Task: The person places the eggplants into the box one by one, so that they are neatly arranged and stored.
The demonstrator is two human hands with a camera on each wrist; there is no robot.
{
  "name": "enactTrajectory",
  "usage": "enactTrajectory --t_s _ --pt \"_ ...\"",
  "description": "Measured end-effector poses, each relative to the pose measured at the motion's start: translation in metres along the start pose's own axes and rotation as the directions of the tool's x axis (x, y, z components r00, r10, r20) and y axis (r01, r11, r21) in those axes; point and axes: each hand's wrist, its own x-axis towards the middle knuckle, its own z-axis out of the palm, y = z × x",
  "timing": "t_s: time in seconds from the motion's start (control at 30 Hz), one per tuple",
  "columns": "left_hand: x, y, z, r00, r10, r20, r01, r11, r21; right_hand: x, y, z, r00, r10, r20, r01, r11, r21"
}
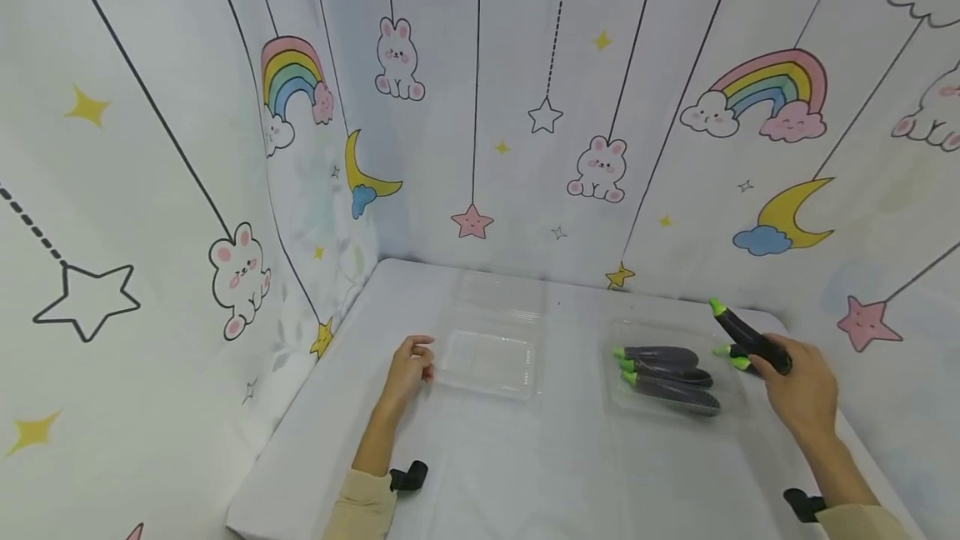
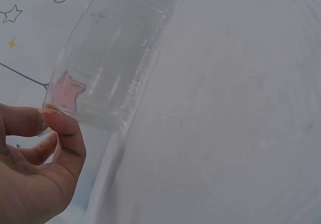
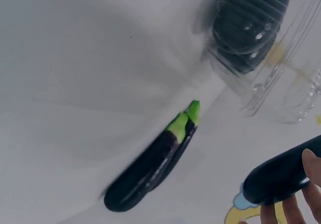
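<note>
My right hand (image 1: 804, 386) grips a dark purple eggplant (image 1: 742, 334) with a green stem end, raised above the table at the right. Beneath it, two more eggplants (image 3: 145, 169) lie side by side on the table; in the head view the hand partly hides them. To their left, three eggplants (image 1: 667, 375) lie in a clear plastic container (image 1: 648, 332). My left hand (image 1: 411, 365) pinches the edge of another clear plastic container (image 1: 487, 361) between thumb and forefinger, as the left wrist view (image 2: 52, 114) shows. That container holds nothing.
The white-covered table (image 1: 570, 473) carries both containers. A clear flap (image 1: 498, 297) extends behind the left container. Patterned cloth walls (image 1: 510, 90) with rabbits, stars and rainbows stand at the back and left.
</note>
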Motion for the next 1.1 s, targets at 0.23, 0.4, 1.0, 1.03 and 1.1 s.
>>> enactTrajectory --t_s 0.23,0.4,1.0,1.03,1.1 --pt "-0.001 -0.003 0.005 0.999 0.014 0.039 -0.015 1.000 0.002 0.002 -0.026 0.000 0.998 -0.056 -0.042 0.058 0.997 0.042" --pt "0.000 -0.003 0.007 0.997 0.029 0.065 -0.028 0.999 -0.016 0.003 -0.044 0.003 0.997 -0.076 -0.030 0.078 0.994 0.079" --pt "-0.003 -0.009 0.016 0.991 0.008 0.137 -0.001 0.999 -0.048 0.001 -0.125 0.030 0.978 -0.209 0.023 0.202 0.963 0.177" --pt "-0.003 -0.008 0.016 0.990 0.009 0.138 -0.002 0.999 -0.048 0.001 -0.128 0.032 0.975 -0.222 0.022 0.214 0.959 0.184" --pt "-0.003 -0.007 0.016 0.990 0.005 0.140 0.002 0.999 -0.049 0.001 -0.136 0.036 0.969 -0.248 0.021 0.239 0.950 0.201"
